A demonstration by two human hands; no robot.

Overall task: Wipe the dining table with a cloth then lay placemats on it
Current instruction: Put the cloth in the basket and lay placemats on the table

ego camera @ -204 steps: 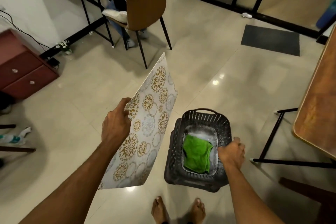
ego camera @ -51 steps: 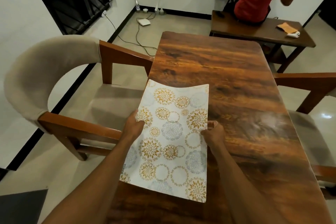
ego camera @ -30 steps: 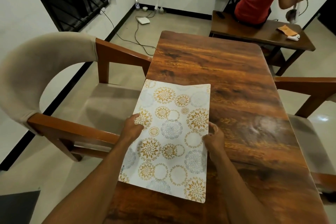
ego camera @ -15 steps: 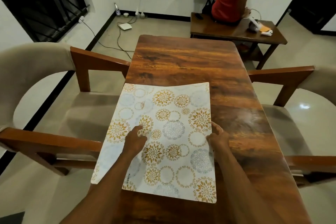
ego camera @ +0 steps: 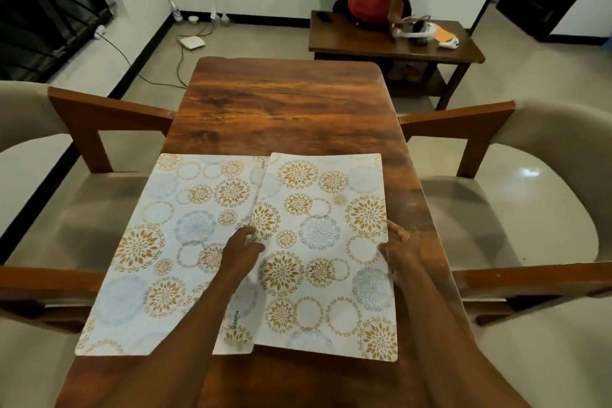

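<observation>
An upper placemat point(ego camera: 318, 242) is held overlapping a lower placemat point(ego camera: 172, 242) on the dining table point(ego camera: 281, 99).
Its side edges are pinched by the left hand point(ego camera: 241, 250) and the right hand point(ego camera: 399, 250); the lower placemat is spread leftward of the left hand.

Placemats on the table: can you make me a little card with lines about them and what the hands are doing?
count: two placemats, white with gold and grey flower circles
left placemat: on the dining table, its left side sticking out past the table's edge
right placemat: on the table, its left edge lapping over the left one
left hand: at the seam where the two overlap; hard to tell whether it pinches or just touches
right hand: holds the right placemat's right edge
</observation>
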